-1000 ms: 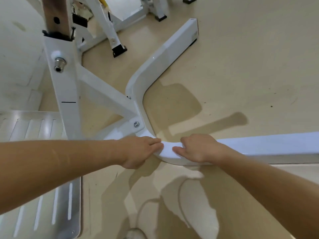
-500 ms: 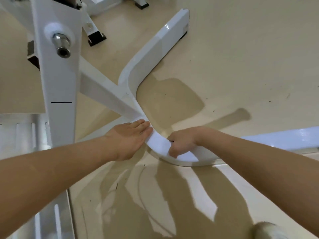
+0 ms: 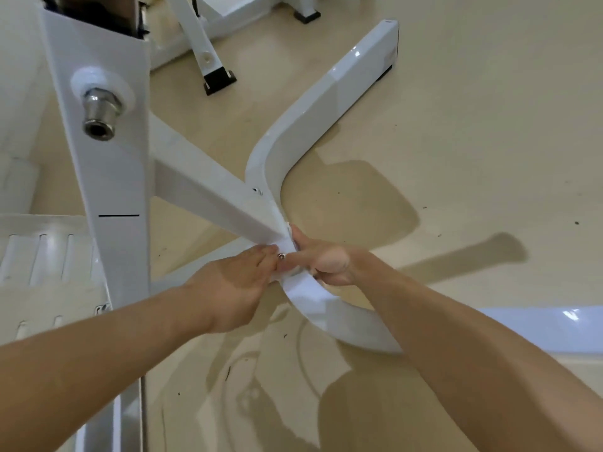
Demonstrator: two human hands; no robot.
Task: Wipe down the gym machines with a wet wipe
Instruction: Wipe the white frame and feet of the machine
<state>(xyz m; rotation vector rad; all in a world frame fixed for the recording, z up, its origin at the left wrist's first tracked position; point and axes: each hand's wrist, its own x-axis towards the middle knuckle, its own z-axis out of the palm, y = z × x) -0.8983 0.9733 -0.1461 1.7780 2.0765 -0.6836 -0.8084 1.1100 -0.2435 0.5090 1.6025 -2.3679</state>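
Post (image 3: 107, 177) and its steel pin (image 3: 98, 117) stand at your left, touched by neither hand. Your left hand (image 3: 235, 288) presses straight fingers on the wipe (image 3: 283, 246) at the joint where the brace (image 3: 212, 203) meets the curved base (image 3: 326, 102); your right hand (image 3: 329, 264) pinches that wipe. By my reckoning you are mid-job: post, brace and the base's far end likely remain.

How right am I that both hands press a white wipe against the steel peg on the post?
Wrong spot. The head view shows the left hand and right hand pressing the wipe on the curved base bar where the brace joins it; the peg sits untouched higher up the post.
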